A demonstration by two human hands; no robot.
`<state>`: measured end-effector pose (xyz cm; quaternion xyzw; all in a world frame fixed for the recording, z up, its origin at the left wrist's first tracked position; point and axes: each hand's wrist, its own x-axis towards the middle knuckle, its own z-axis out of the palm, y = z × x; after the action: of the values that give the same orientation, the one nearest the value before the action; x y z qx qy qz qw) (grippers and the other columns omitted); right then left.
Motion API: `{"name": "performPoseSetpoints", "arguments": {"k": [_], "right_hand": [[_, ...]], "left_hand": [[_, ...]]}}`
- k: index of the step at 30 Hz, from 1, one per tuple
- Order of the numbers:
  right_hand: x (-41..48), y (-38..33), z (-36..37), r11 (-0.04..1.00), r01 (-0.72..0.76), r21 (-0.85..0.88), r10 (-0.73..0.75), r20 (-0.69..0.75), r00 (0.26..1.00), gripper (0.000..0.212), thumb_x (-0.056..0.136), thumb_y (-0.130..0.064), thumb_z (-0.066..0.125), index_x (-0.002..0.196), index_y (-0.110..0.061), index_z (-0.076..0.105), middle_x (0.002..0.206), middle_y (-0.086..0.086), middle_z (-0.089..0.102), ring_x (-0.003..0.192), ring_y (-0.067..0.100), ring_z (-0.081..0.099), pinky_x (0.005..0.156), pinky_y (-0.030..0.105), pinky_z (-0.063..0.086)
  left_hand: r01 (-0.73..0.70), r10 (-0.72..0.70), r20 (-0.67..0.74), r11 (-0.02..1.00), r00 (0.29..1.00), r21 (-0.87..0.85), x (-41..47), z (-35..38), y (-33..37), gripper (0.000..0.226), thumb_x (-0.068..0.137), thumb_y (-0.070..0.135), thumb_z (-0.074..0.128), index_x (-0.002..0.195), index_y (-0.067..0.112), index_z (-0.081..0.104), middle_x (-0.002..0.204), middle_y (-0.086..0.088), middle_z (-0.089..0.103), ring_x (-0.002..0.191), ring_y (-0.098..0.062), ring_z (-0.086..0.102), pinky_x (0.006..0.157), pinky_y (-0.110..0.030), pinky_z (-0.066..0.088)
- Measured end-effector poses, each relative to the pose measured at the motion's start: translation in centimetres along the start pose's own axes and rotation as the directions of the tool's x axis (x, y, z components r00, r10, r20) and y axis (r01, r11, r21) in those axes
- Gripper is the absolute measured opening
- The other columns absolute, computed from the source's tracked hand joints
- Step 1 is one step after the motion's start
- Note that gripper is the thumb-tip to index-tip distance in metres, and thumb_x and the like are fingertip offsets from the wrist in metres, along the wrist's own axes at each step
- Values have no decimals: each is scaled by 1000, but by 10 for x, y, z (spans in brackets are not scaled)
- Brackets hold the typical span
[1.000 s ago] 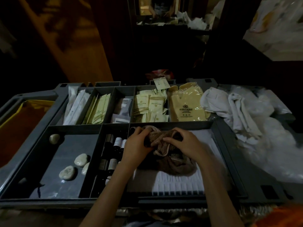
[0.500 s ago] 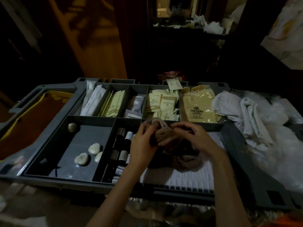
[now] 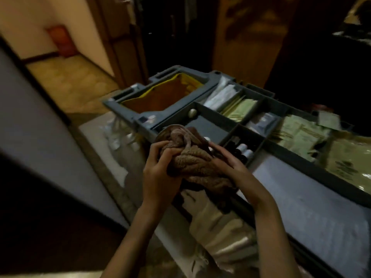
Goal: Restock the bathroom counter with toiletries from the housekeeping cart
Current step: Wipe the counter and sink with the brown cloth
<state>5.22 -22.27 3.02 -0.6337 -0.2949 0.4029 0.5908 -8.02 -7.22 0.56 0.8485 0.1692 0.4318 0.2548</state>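
Toiletries: small dark bottles (image 3: 243,149) with pale caps are sitting in a tray compartment just beyond the right hand's fingertips. Pale green sachets (image 3: 242,109) and more packets (image 3: 299,133) are lying farther off, beyond and to the right of both hands.
Left hand (image 3: 160,173): is curling fingers and thumb tightly around the near end of a bunched brown cloth (image 3: 192,161).
Right hand (image 3: 230,165): is cupping the cloth's far side, fingers wrapping into the folds. Neither hand is carrying any toiletry.
Cloth: is being held between the two hands, crumpled rather than folded, above the near left corner of the tray.
Housekeeping cart (image 3: 138,119): its grey rim is running diagonally away from the hands, up and to the right. Its yellow-lined bag (image 3: 160,95) is gaping beyond the left hand.
Soap (image 3: 192,112): one pale round piece is resting in the compartment straight beyond the cloth.
Pale linen (image 3: 301,197): is lying flat to the right of the right forearm.
Bearing: the stock is all lying on the right hand's side, its compartments stretching along the cart's long axis away to the right. The right hand is looking the nearer to the bottles and sachets.
Bottle axis: blur is hiding which way the bottles are pointing.
Next move, as judged: one hand is needing to let go of the cloth, probably the right, before any reach across.
Bathroom counter: is not showing in view.
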Motion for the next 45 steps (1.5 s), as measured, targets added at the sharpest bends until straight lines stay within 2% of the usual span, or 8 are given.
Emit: {"name": "performPoseSetpoints", "arguments": {"k": [7,13,21,25,29,32,36,45], "right_hand": [[38,0,107,996,35,-84,-6,330,944,78,66,-39,85,136,-41,49,133,-7,59,115,8,61,90,29,54],[62,1,222,988,134,-74,-68,569,820,48,75,-10,75,119,-24,61,108,-6,69,100,7,67,77,19,56],[51,17,367,804,585,-105,-109,941,320,40,88,-5,65,116,-35,61,101,-15,57,95,-4,57,79,4,41],[22,24,425,770,638,29,-81,995,51,36,84,1,67,112,-22,70,91,-4,56,89,17,59,85,28,49],[-5,32,459,810,549,207,-141,977,-161,36,84,-3,65,111,-27,71,88,-5,56,88,17,59,79,34,51],[-21,37,477,871,413,267,-174,953,-248,43,85,2,60,111,-31,68,92,2,55,91,19,58,80,25,52],[-42,49,503,904,353,243,-130,940,-316,43,89,2,60,126,-20,62,109,4,61,102,16,60,88,30,53],[-99,81,545,927,351,130,136,756,-640,51,88,-28,63,137,-31,48,135,-11,52,124,3,48,102,19,41]], "left_hand": [[242,-219,-130,949,967,202,-56,-120,-22,49,71,22,80,115,23,59,125,-4,47,112,-18,55,91,-28,48],[526,-460,-254,746,851,408,-122,-205,-25,76,72,18,79,134,38,41,136,0,39,109,-23,58,81,-27,52],[843,-698,-505,283,508,457,-222,-282,8,136,63,33,88,148,41,-18,155,-2,27,141,-22,27,98,-29,40],[942,-710,-620,221,333,253,-255,-293,33,115,69,57,76,149,46,-5,160,11,8,148,-13,0,115,-33,21],[989,-677,-722,126,144,79,-268,-291,43,79,82,49,66,148,37,24,153,9,33,144,-15,22,114,-34,28],[1000,-585,-811,29,14,-3,-283,-289,51,43,79,23,61,119,34,54,109,9,65,99,-17,62,76,-30,49],[988,-402,-904,-12,-147,-155,-293,-293,69,22,76,11,54,90,27,57,74,8,64,68,-14,61,57,-28,42],[945,-236,-923,49,-305,-324,-320,-301,104,34,72,4,49,96,23,64,86,13,67,83,-5,63,72,-22,49]]}}
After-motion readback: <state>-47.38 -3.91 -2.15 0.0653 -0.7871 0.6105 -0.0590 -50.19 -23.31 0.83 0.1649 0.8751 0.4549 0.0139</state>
